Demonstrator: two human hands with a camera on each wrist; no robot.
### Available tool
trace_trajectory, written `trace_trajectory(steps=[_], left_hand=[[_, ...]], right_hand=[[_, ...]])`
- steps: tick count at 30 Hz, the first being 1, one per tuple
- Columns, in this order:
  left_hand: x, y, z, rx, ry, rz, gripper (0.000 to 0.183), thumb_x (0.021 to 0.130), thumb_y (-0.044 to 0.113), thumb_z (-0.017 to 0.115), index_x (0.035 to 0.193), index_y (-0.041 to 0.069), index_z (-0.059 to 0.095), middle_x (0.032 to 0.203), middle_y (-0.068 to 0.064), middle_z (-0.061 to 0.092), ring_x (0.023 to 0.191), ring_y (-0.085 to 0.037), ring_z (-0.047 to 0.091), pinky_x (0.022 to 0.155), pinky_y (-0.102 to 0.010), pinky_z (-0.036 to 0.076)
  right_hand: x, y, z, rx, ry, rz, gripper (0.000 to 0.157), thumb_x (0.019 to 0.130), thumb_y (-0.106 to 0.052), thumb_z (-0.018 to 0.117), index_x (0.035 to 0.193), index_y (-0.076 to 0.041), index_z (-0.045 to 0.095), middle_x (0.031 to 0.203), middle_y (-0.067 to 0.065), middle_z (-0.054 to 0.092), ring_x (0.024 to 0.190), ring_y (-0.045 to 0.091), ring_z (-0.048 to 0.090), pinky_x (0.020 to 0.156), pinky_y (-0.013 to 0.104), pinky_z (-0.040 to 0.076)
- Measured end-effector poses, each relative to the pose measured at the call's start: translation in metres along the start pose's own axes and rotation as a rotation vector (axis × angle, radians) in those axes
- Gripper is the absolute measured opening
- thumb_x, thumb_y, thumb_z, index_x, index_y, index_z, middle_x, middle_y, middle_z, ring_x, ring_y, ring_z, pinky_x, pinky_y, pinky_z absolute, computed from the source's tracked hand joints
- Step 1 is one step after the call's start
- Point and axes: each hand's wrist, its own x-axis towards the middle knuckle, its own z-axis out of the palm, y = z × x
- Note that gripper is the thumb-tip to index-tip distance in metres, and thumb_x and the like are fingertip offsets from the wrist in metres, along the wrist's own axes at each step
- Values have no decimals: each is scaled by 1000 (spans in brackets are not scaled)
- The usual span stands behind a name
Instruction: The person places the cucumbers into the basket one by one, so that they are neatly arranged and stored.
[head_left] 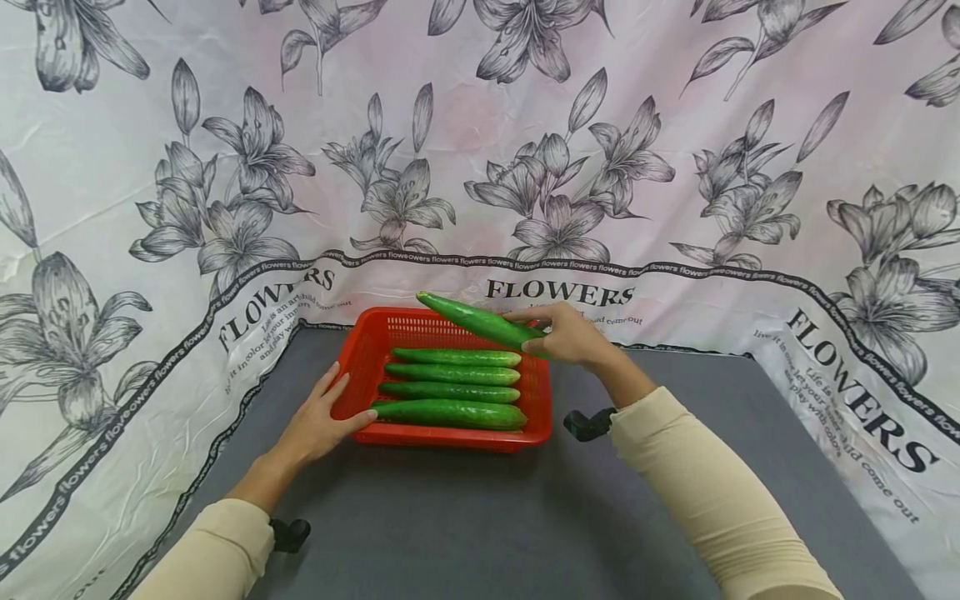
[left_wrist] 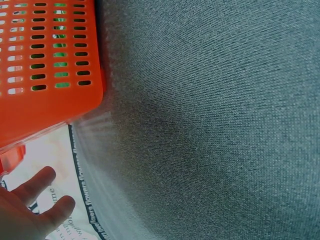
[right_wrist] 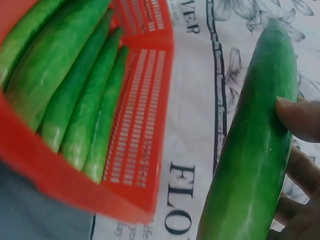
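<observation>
My right hand [head_left: 562, 333] grips a long green cucumber [head_left: 480, 323] by its thicker right end, holding it tilted above the back of a red plastic basket [head_left: 450, 435]. In the right wrist view, the thumb presses on the near side of the held cucumber [right_wrist: 255, 145] and the fingers pass behind it. Several more cucumbers [head_left: 450, 412] lie side by side across the basket. My left hand [head_left: 315, 421] is at the basket's left side, thumb at the front left corner of the rim. Its other fingers look fairly straight and spread in the left wrist view.
The basket stands on a grey cloth-covered table [head_left: 450, 517]. White fabric with flower prints and lettering [head_left: 540, 167] hangs behind and at both sides, meeting the table edges. A dark device [head_left: 588, 425] is strapped at the right wrist, another [head_left: 290, 535] at the left.
</observation>
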Motion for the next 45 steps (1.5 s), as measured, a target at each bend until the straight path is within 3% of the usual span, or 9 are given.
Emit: trace_trajectory(steps=[6, 11, 18, 24, 45], left_hand=[[0, 2, 0, 0, 4, 3, 96, 82, 60, 65, 151, 3, 28, 160, -9, 12, 137, -42, 24, 103, -61, 28], [0, 2, 0, -1, -1, -2, 97, 83, 60, 64, 152, 3, 27, 160, -9, 11, 137, -41, 24, 103, -61, 28], [0, 0, 0, -2, -3, 1, 97, 83, 60, 64, 152, 3, 27, 160, -8, 10, 138, -41, 23, 104, -60, 27], [0, -1, -1, 2, 5, -2, 97, 82, 61, 64, 152, 4, 28, 160, -8, 11, 137, -41, 23, 104, -61, 27], [1, -1, -2, 1, -14, -15, 97, 82, 63, 63, 153, 6, 26, 160, -5, 9, 137, -41, 24, 103, -63, 27]], right_hand=[[14, -3, 14, 23, -96, 22, 47, 84, -3, 71, 129, -17, 65, 123, 7, 63, 113, 33, 56, 78, 42, 51], [26, 0, 30, 47, -144, 29, 47, 85, -1, 71, 128, -17, 65, 122, 5, 64, 116, 31, 55, 89, 44, 49], [44, 5, 51, 137, -217, 75, 46, 83, 3, 71, 126, -16, 67, 123, 1, 63, 118, 24, 53, 90, 41, 48], [57, 11, 69, 136, -285, 128, 44, 84, 6, 69, 124, -12, 68, 124, 4, 63, 119, 23, 54, 92, 38, 48], [77, 25, 95, -44, -420, 185, 40, 84, 2, 71, 121, -14, 70, 124, 7, 62, 121, 24, 53, 92, 37, 48]])
